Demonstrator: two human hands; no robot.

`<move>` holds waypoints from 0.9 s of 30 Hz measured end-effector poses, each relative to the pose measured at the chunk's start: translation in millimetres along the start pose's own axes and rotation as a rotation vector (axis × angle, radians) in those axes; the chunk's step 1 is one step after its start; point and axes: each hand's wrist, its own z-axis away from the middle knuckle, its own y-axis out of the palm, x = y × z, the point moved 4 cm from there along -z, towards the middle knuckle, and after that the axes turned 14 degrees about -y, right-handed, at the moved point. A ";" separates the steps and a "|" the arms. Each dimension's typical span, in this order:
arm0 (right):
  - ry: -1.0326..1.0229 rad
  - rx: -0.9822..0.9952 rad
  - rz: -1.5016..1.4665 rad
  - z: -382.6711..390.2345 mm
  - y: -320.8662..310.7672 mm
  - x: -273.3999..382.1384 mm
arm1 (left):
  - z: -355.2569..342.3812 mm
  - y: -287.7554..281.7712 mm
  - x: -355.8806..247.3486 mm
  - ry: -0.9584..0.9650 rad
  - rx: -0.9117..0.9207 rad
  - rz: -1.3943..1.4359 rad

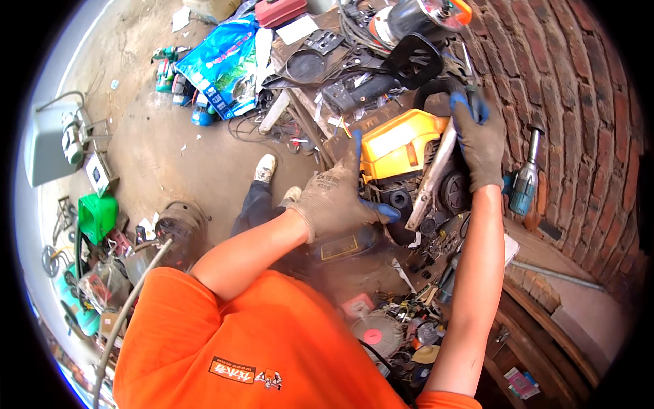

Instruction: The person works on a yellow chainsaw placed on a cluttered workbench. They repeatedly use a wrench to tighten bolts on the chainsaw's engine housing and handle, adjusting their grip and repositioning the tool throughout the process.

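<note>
- Gloved left hand (pixel 337 198) was just beside the left end of a yellow-cased machine (pixel 402 146), which sat on the cluttered desk (pixel 368 121) in front of the person.
- On the machine's other side, the right hand (pixel 480 146) was at a curved black handle (pixel 436 88), next to a long metal bar (pixel 436 174).
- Tipping or sliding of the machine seemed the likeliest mishap, should the right hand have pulled hard with no firm hold on the left; small parts crowded round it could then have been knocked off.
- Thumb and fingers of the left hand were spread wide, closed round nothing; whether a fingertip pressed the casing could not be told.
- Fingers of the right hand were bent inward, but whether they were clamped on the handle, the bar or neither was hidden.
- Beyond the machine lay a dark elongated part (pixel 368 92).
- Farther out, a teal power tool (pixel 523 191) was by the brick wall (pixel 575 102), and a blue bag (pixel 225 65) lay off to the left.
</note>
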 end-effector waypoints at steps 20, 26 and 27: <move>0.036 0.018 -0.027 -0.9 3.1 -4.6 | -13.2 1.4 9.8 0.115 -0.086 0.094; 0.021 -0.007 -0.132 -4.8 -5.6 -3.3 | -12.9 -8.6 2.1 0.269 -0.019 0.042; 0.011 0.008 -0.145 -11.1 -9.4 -9.1 | -14.5 -9.0 -0.8 0.254 0.007 0.032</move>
